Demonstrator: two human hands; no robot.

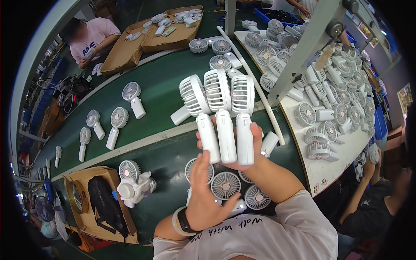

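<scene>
three white handheld fans (225, 134) are held side by side above the dark green surface (169, 160), probably bunched so one palm can bear them all. the right hand (255, 147) has its grip curled round the handles (245, 138) from beneath, thumb at the right; the left hand (201, 201) is spread, thumb apart, fingertips (203, 157) by the leftmost handle's base.

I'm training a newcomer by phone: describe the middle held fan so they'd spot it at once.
Above the green bench, find the person's right hand. It holds three white fans side by side. The middle fan has a neighbour on each side, and its caged head reaches highest in the picture.
</scene>
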